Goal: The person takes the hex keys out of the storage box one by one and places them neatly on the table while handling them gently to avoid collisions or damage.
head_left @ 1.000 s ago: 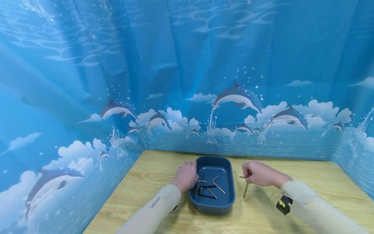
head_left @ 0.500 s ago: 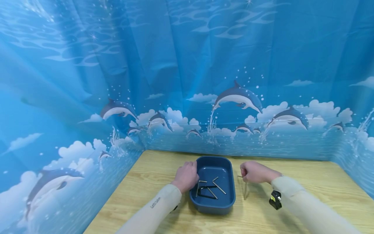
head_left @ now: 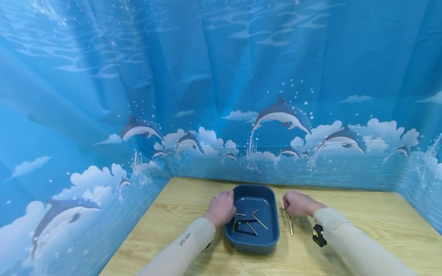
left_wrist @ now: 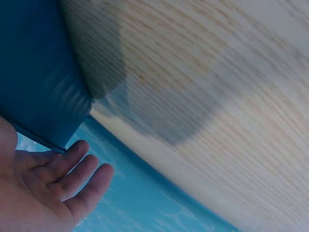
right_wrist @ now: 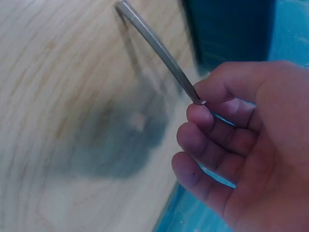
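To the right of the dark blue plastic box (head_left: pixel 268 230), my right hand (head_left: pixel 299 204) pinches an L-shaped hex key (right_wrist: pixel 159 50) between thumb and forefinger. That key's long arm points down toward the table; its far tip appears to touch the wood. On the box's left side, my left hand (head_left: pixel 221 209) holds the rim, thumb on one side and fingers on the other, as the left wrist view partly shows. Inside the box lie several hex keys: a metallic one (head_left: pixel 260 221) on the right, and black ones (head_left: pixel 246 232) crossing other metallic ones at the left.
The box stands on a light wood-grain table (head_left: pixel 186 197). A blue curtain (head_left: pixel 214 96) printed with dolphins hangs along the table's back and sides. A black device (head_left: pixel 319 235) is strapped at the right wrist.
My right forearm has shifted left and the hand slightly so, with the hex key still pinched in it. The left hand and the box stay practically where they were.
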Action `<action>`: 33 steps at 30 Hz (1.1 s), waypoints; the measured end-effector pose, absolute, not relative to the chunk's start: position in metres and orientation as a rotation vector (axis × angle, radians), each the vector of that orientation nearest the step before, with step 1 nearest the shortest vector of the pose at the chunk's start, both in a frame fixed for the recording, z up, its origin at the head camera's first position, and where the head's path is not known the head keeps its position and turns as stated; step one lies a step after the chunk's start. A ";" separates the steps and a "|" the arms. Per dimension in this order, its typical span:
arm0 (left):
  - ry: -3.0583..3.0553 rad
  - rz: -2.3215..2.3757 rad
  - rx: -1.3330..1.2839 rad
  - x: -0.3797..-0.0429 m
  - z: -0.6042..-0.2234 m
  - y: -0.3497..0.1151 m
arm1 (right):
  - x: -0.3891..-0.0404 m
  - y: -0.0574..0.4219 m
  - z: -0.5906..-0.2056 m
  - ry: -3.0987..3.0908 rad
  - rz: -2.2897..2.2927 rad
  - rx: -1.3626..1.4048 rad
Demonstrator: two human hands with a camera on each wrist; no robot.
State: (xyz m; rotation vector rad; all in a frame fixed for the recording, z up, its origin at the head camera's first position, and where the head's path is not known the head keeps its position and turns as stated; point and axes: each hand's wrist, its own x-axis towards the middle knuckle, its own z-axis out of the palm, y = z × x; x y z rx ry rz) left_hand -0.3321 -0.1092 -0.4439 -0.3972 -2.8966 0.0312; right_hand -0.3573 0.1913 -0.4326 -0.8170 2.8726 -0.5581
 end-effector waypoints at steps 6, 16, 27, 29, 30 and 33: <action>-2.892 0.021 -0.400 -0.332 -0.443 -0.109 | -0.359 0.188 -0.440 2.905 -0.475 -0.704; -2.914 -0.023 -0.383 -0.332 -0.443 -0.107 | -0.362 0.188 -0.449 2.955 -0.411 -0.681; -2.926 -0.018 -0.387 -0.330 -0.441 -0.108 | -0.366 0.192 -0.451 2.921 -0.449 -0.679; -2.929 -0.033 -0.376 -0.330 -0.441 -0.108 | -0.367 0.193 -0.450 2.913 -0.453 -0.701; -2.929 -0.039 -0.372 -0.330 -0.441 -0.108 | -0.367 0.193 -0.450 2.910 -0.456 -0.713; -2.933 -0.047 -0.364 -0.330 -0.441 -0.108 | -0.366 0.193 -0.450 2.902 -0.463 -0.720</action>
